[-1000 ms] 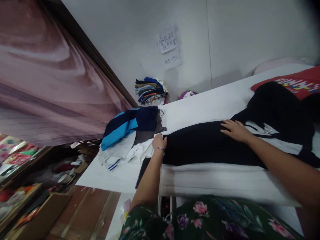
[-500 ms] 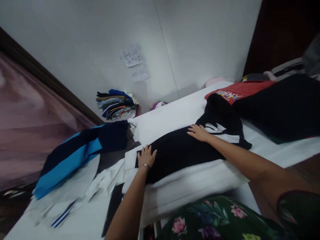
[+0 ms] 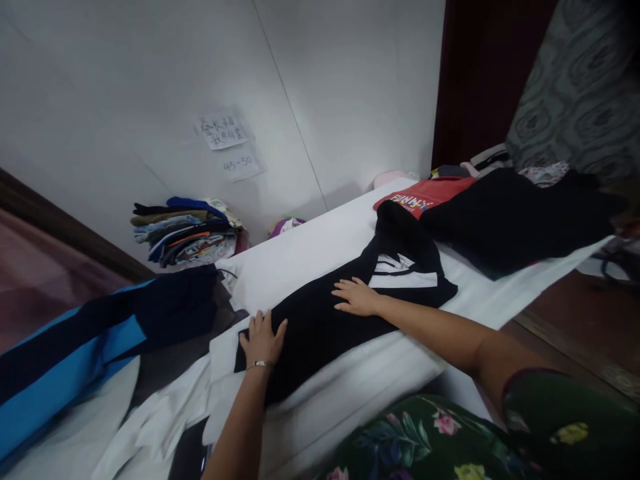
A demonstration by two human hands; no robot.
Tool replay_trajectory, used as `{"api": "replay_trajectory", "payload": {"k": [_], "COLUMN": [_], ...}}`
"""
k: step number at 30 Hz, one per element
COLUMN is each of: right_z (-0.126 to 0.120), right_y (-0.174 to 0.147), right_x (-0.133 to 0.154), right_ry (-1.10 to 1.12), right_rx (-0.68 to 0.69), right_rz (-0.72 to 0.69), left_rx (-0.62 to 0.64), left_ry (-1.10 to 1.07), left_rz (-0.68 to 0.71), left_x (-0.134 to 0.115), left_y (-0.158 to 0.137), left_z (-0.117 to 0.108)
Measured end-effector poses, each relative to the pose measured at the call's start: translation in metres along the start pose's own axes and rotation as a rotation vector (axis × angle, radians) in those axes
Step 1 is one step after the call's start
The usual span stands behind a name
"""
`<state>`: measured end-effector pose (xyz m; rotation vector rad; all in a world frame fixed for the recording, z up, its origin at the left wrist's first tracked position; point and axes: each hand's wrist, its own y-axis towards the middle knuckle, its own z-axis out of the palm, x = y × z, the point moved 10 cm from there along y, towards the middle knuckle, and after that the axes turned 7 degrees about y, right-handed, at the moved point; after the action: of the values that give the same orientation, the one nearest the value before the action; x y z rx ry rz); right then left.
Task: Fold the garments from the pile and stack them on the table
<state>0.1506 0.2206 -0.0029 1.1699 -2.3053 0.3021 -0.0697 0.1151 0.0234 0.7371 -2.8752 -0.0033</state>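
A black hooded top (image 3: 313, 327) with a white printed band lies stretched out on the white-covered table (image 3: 313, 257), its hood toward the right. My left hand (image 3: 263, 341), with a bracelet at the wrist, rests on the garment's left end with its fingers spread. Close to the white band, my right hand (image 3: 357, 297) lies flat on the black cloth, fingers stretched out. Neither hand grips the fabric. Beneath the top's near side shows a thick folded white cloth (image 3: 345, 380).
To the left are a navy and blue garment (image 3: 175, 300) and crumpled white cloth (image 3: 165, 407). A folded clothes stack (image 3: 187, 230) stands by the wall. At the right lie a red printed garment (image 3: 420, 195) and a large black garment (image 3: 505, 220). Handwritten paper notes (image 3: 225, 132) hang above.
The view has swung to the right, so everything appears farther left. My right hand has slid slightly off the white band's edge along the black cloth; my left hand stays at the left end.
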Motion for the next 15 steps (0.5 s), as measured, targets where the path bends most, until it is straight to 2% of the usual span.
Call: {"api": "replay_trajectory", "payload": {"k": [3,6,8,11,13,15], "right_z": [-0.002,-0.006,-0.005,-0.006,-0.026,-0.065], "right_y": [0.000,-0.006,-0.013,-0.021,-0.022,-0.021], "right_x": [0.003,0.010,0.012,0.006,-0.004,-0.028], "right_ry": [-0.003,-0.041,-0.031,0.080,0.141,0.128], "right_rx": [0.008,-0.033,-0.031,0.020,-0.025,-0.171], "right_rz": [0.013,-0.022,-0.059,-0.114,-0.172,-0.191], "left_rx": [-0.121,-0.064,-0.027,-0.057,-0.072,-0.075], "left_ry": [0.009,0.028,0.045,0.060,0.061,0.058], "left_rz": [0.126,0.270,0.294,0.299,0.301,0.298], "left_x": [-0.034,-0.065,-0.072,-0.072,-0.071,-0.069], "left_y": [-0.012,-0.022,-0.025,-0.025,-0.025,-0.025], "left_z": [-0.016,-0.002,0.010,0.017,0.017,0.016]}}
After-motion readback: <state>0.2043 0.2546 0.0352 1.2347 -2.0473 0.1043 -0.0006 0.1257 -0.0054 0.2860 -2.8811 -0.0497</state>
